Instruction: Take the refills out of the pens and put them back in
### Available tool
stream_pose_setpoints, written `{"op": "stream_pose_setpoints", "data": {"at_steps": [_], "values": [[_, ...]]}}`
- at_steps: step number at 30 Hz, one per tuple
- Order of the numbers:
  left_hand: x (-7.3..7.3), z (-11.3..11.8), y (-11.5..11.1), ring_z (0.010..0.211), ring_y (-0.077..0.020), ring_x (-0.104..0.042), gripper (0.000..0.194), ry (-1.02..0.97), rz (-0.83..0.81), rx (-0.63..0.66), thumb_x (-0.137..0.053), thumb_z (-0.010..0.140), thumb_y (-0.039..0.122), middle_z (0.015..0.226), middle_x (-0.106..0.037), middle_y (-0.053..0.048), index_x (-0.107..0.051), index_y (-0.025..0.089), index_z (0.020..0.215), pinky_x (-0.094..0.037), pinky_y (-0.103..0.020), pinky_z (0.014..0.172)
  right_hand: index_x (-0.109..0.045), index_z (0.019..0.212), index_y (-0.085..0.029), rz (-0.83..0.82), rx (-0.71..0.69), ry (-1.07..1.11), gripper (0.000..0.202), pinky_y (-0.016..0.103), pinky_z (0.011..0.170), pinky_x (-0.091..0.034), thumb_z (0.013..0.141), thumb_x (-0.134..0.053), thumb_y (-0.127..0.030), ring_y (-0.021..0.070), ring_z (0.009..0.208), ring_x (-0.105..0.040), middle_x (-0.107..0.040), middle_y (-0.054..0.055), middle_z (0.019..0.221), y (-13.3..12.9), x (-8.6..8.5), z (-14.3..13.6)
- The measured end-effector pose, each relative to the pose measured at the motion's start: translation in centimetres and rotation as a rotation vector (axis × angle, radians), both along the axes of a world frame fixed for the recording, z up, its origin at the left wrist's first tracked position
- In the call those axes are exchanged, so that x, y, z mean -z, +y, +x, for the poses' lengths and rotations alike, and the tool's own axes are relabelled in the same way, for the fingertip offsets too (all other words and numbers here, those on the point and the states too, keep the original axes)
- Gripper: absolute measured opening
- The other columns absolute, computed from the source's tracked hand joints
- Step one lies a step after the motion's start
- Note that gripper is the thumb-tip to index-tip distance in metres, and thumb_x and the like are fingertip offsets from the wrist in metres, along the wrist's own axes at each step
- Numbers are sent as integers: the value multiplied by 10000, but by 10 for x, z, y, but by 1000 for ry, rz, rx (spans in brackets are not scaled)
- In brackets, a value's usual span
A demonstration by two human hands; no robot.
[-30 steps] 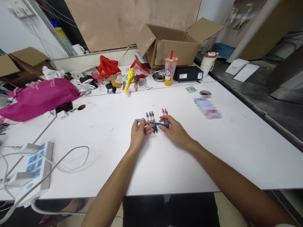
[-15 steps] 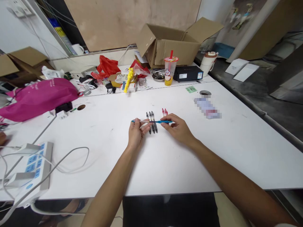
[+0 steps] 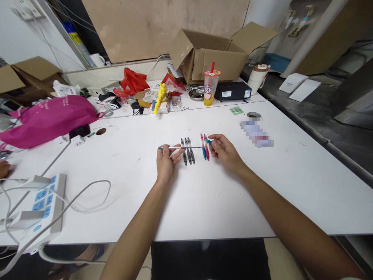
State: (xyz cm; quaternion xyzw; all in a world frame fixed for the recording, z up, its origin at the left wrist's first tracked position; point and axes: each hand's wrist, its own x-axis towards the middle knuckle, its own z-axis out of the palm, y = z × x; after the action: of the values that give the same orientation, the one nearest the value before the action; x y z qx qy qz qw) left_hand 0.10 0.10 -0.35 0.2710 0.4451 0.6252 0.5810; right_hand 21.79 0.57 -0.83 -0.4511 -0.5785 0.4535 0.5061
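My left hand (image 3: 166, 161) pinches a pen part (image 3: 175, 147) with a clear tube, a blue end at the left and a thin dark refill sticking out to the right. In my right hand (image 3: 224, 151) a short blue barrel piece (image 3: 209, 142) is gripped between the fingertips, apart from the refill. Three black pens (image 3: 189, 155) lie side by side on the table, partly under the left fingers and the refill. Just left of my right hand lie two pens, one pink (image 3: 207, 153) and one with a pink top and blue lower part (image 3: 204, 152).
A power strip (image 3: 55, 202) with looping cables lies at the left. Farther back are a magenta bag (image 3: 52, 118), a drink cup (image 3: 210, 87), an open cardboard box (image 3: 215, 62) and a tape roll (image 3: 254, 115). Another person's hand (image 3: 4, 168) shows at the left edge.
The blue barrel piece has come off the pen and moved right with my right hand, baring the refill. My left hand has shifted slightly left, and the two pens beside my right hand show more fully.
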Motion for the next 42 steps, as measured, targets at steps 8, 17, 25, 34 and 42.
{"op": "stream_pose_setpoints", "data": {"at_steps": [8, 17, 25, 34, 42], "values": [[-1, 3, -2, 874, -208, -787, 332, 55, 37, 40, -614, 952, 516, 1060, -759, -94, -450, 233, 1008, -517, -181, 533, -707, 926, -212, -26, 24, -209, 379, 309, 601, -401, 890, -641, -583, 159, 657, -506, -601, 8, 725, -7, 6, -11], [0, 4, -2, 897, -210, -782, 339, 87, 25, 39, -628, 940, 523, 1067, -760, -102, -477, 227, 1006, -532, -187, 531, -739, 896, -210, -8, 59, -216, 418, 308, 580, -398, 854, -668, -620, 155, 616, -498, -629, 16, 698, -7, 6, -10], [1, -8, 3, 1013, -201, -757, 256, 83, -8, -89, -549, 1002, 463, 1146, -755, -126, -506, 212, 1017, -556, -195, 570, -716, 816, -208, 25, 94, -231, 382, 311, 602, -396, 893, -631, -572, 162, 647, -486, -605, 18, 699, -5, -2, -3], [0, 0, 1, 960, -189, -768, 259, 58, 12, -40, -561, 1000, 458, 1102, -762, -119, -498, 206, 1002, -575, -206, 632, -703, 792, -207, 10, 57, -276, 410, 307, 593, -368, 906, -606, -589, 151, 623, -453, -574, 7, 677, -5, -3, -4], [4, 14, -6, 844, -211, -786, 339, 3, 28, 145, -585, 967, 530, 1064, -771, -119, -444, 228, 1027, -588, -235, 604, -717, 869, -188, -15, -55, -304, 486, 297, 599, -353, 928, -550, -640, 137, 602, -424, -518, -18, 647, -12, 4, -15]]}}
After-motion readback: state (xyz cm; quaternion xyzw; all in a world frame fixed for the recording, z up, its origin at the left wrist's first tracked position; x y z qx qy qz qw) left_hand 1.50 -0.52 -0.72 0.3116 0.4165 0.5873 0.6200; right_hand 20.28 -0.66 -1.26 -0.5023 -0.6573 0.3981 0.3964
